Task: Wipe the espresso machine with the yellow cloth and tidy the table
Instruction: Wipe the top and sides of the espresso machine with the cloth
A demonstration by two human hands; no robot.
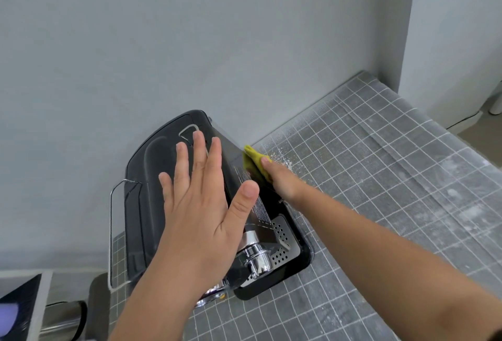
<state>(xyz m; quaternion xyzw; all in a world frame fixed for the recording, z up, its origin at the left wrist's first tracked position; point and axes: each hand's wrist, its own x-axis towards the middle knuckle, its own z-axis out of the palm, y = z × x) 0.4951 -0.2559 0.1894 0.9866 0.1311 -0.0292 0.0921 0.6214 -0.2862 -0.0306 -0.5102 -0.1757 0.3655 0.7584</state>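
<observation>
one espresso machine (173,177) stands at the far left against the wall. one yellow cloth (254,162) lies against its right side. two hands show: the left hand (201,199) on top, the right hand (282,180) on the cloth. one grid-patterned table (380,191) spreads to the right.

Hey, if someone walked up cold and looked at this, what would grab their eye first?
Likely the left hand, spread flat on top of the black espresso machine at centre frame. Next, the yellow cloth, bright against the machine's right side, where the right hand presses it. After that, the pale crumbs or dust scattered on the grey grid-patterned table right beside the cloth.
</observation>
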